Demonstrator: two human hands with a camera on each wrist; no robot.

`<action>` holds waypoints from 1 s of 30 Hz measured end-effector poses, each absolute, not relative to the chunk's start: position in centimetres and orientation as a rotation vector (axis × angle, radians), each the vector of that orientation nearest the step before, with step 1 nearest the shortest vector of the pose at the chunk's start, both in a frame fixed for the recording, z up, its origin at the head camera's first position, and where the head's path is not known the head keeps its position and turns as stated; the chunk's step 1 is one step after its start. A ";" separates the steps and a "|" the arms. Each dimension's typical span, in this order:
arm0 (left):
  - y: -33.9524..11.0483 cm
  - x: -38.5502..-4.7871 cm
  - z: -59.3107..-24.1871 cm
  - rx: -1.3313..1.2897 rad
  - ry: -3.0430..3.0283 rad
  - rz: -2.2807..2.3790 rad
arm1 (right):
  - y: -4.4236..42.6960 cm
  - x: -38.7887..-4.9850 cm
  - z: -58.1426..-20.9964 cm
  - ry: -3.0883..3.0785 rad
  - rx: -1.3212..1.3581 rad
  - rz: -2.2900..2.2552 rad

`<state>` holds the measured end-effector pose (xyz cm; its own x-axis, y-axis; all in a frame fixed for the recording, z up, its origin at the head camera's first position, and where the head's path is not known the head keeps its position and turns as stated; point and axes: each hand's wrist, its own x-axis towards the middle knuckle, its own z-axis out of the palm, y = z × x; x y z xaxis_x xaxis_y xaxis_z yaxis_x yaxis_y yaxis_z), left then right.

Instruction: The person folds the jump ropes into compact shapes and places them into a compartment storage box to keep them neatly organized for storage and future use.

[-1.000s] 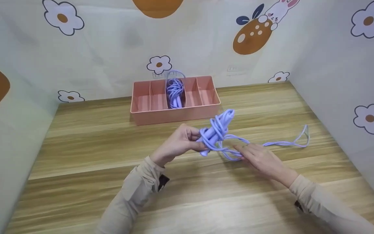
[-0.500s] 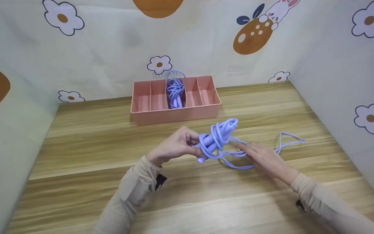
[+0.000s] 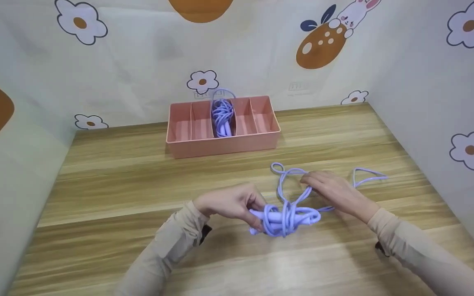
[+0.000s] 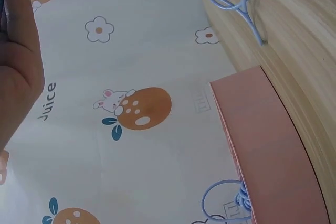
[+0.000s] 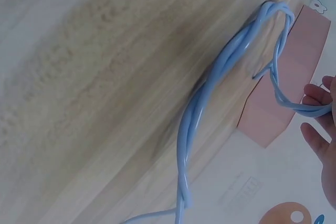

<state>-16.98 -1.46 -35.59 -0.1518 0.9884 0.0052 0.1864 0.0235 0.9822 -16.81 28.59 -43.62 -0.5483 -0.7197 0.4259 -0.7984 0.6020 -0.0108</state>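
Note:
A lavender jump rope (image 3: 288, 220) has its cord wound around its two handles. In the head view my left hand (image 3: 231, 201) grips the handle ends, with the bundle lying nearly level and pointing right. My right hand (image 3: 340, 193) is to the right, holding the loose doubled cord that runs from the bundle; its fingertips are partly hidden. The right wrist view shows twisted cord (image 5: 197, 108) entering the right hand (image 5: 323, 114) between thumb and fingers. At the left edge of the left wrist view, only part of my left hand (image 4: 21, 66) appears, with its grip out of frame.
Behind the hands stands a pink divided box (image 3: 224, 147). Its middle compartment holds a second wound jump rope (image 3: 222, 115), one loop rising above the rim. A loose cord end (image 3: 370, 179) lies on the wood-grain table (image 3: 109, 197). Patterned walls (image 3: 138, 53) surround the table.
My left hand has lowered the bundle toward the front and turned it from slanting upward to level. The loose cord has shifted and now forms loops behind the bundle; my right hand has moved slightly.

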 end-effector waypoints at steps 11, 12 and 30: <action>-0.6 -16.5 -36.9 1.207 1.755 0.756 | 28.4 -17.7 -40.0 -2.741 1.112 0.869; -0.5 -16.6 -37.1 1.189 1.775 0.737 | 28.4 -17.7 -39.7 -2.745 1.110 0.861; 0.7 -19.3 -39.1 0.581 2.322 0.955 | 23.8 -16.3 -34.3 -2.568 0.971 0.496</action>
